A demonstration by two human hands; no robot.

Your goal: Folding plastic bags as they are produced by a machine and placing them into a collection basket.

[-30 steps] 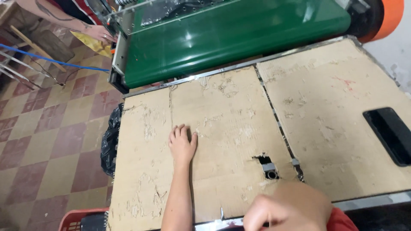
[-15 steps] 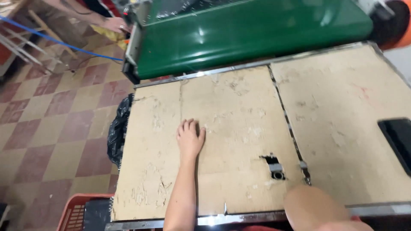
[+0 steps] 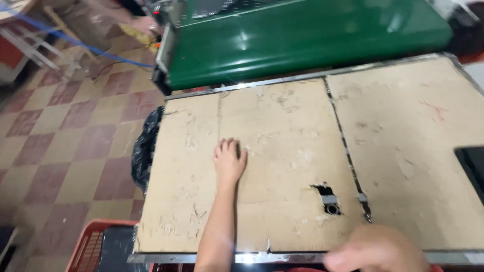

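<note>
My left hand (image 3: pixel 228 162) lies flat, palm down, on the worn cardboard sheet (image 3: pixel 282 151) that covers the metal-edged table. It holds nothing and its fingers rest close together. My right hand (image 3: pixel 375 249) is a blurred shape at the near edge of the table, low in the view; I cannot make out its fingers or anything in it. A ragged hole (image 3: pixel 326 197) in the cardboard shows a metal fitting, to the right of my left hand.
A green conveyor machine (image 3: pixel 302 40) stands behind the table. A black flat object (image 3: pixel 471 168) lies at the right edge. A black bag (image 3: pixel 145 151) hangs left of the table, a red crate (image 3: pixel 93 244) below it. Another person's hand (image 3: pixel 143 24) is far left. Checked floor tiles.
The view has swung a little left and down. My left hand stays flat on the cardboard. My right hand has shifted slightly along the near table edge.
</note>
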